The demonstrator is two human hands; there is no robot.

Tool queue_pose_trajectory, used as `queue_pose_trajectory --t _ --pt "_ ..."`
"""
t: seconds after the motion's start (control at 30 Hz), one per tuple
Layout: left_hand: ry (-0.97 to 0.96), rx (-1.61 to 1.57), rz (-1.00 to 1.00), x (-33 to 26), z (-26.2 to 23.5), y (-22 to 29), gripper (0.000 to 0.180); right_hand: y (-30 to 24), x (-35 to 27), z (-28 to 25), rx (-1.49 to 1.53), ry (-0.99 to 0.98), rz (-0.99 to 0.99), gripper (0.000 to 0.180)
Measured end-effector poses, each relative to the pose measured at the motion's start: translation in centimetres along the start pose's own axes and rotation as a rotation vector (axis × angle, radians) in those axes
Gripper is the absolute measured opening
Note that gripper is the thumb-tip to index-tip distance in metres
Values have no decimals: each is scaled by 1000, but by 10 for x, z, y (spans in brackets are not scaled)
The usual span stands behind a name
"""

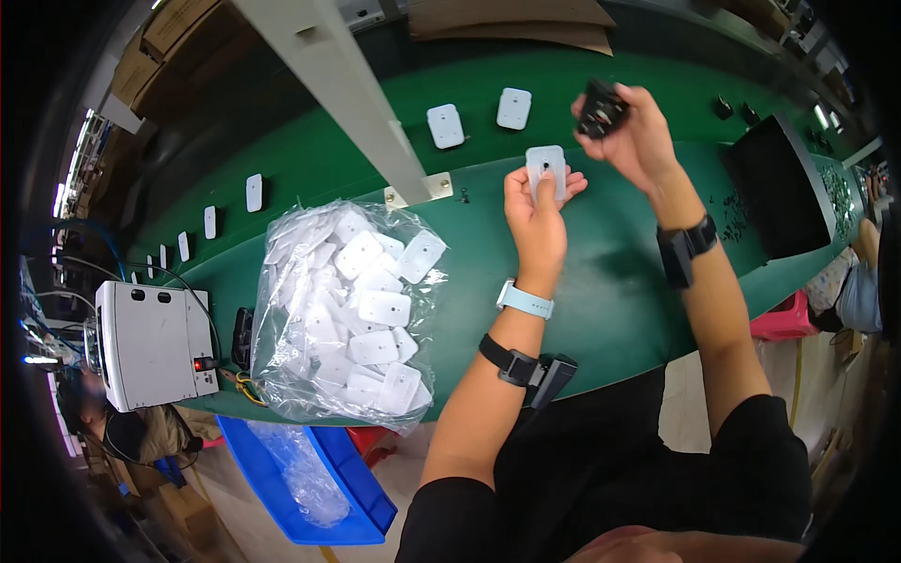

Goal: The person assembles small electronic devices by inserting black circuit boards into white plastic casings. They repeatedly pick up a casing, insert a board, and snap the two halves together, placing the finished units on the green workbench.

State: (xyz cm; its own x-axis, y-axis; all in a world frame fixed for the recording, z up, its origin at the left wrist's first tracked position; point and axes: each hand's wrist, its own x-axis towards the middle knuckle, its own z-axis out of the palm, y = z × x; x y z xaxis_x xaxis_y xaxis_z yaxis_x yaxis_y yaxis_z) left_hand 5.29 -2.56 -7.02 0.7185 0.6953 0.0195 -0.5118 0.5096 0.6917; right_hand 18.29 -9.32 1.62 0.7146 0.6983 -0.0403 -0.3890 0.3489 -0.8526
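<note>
My left hand (536, 218) grips a small white rectangular plastic cover (542, 158) with rounded corners; the thumb lies over its lower part, just under a dark spot in its middle. To the right and farther off, my right hand (644, 141) is closed around a black part (602, 109) with metal-looking bits on it. Motion blurs that part, so its exact kind is unclear. The two hands are apart. Beyond my left hand, two similar white covers (445, 126) lie on the green belt. A clear plastic bag (272, 361) full of such covers rests on the table to the left.
A grey metal post (352, 84) is bolted to the table (488, 310) left of my hands. Farther left stands a white machine (150, 342); below it is a blue bin (258, 479). At right, a black tray (770, 188) sits near scattered small dark pieces (734, 218).
</note>
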Motion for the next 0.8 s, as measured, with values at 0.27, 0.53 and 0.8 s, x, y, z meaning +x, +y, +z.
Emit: queue_pose_trajectory --t 0.27,0.53,0.8 --pt "-140 56 -192 -2 3 7 34 19 -38 -49 308 -104 173 48" --pt "-142 -110 -271 2 -4 8 46 31 -36 -60 427 -145 170 54" --pt "-144 -2 -212 -2 4 10 45 32 -33 -63 324 -60 101 38"
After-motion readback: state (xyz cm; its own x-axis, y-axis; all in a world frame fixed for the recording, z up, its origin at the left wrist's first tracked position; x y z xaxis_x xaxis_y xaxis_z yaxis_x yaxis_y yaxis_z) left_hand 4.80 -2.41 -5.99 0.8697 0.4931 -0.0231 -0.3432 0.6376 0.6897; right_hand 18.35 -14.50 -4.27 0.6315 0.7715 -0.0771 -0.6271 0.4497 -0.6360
